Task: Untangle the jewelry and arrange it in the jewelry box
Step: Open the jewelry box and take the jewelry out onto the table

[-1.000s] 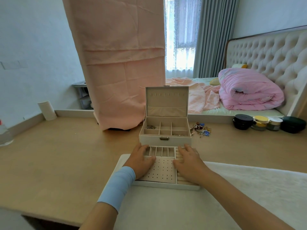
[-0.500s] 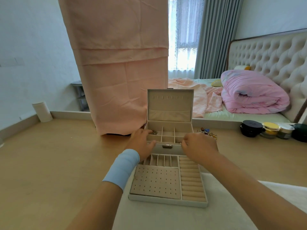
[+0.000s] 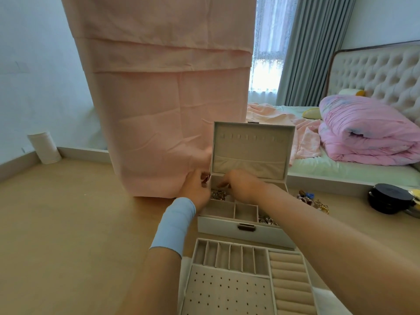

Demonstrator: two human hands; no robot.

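Working in cream jewelry box (image 3: 218,226) on wooden counter (image 3: 79,223), over silvery tangled jewelry (image 3: 218,194) in back-left compartment. Left hand (image 3: 195,186) fingers pinching small reddish piece (image 3: 205,178). Right hand (image 3: 244,185) fingers curled down, grip hidden, cannot tell. Lift tangle clear, tease strands slowly, no yanking.

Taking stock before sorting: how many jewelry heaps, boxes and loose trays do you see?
Jewelry heaps: 3, two in the box, one on the table
Box: 1
Tray: 1
Total: 5
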